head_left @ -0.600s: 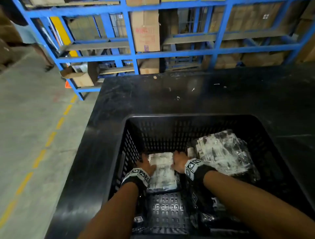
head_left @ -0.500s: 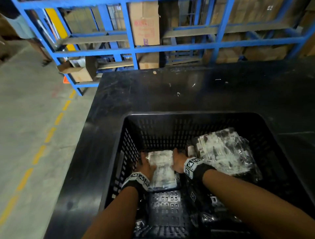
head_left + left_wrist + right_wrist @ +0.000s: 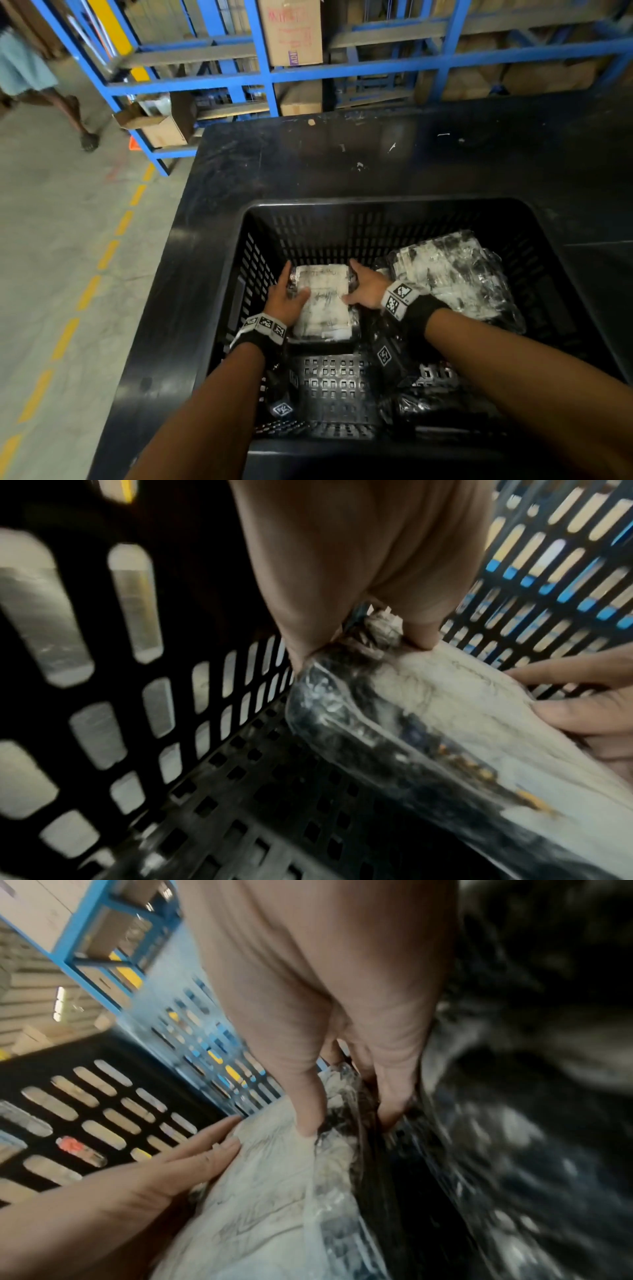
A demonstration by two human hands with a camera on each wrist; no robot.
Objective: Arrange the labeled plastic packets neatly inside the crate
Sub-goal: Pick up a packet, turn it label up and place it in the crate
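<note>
Left hand (image 3: 359, 561) enters from top centre, two digits pinching the crumpled corner of the packet (image 3: 445, 723). The packet runs from centre to lower right, a white label on top and dark contents under clear film. Right hand (image 3: 589, 704), at right edge, has its fingers against the packet. Crate (image 3: 205, 574): slotted walls at left and upper right, perforated base at lower left. Image blurred.

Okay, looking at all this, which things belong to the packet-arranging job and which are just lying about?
Job: black crate; labeled packet gripped between left hand and right hand; packet pile in the crate's right side.
Lying about: black table under the crate; blue racking; cardboard box; person walking past.
</note>
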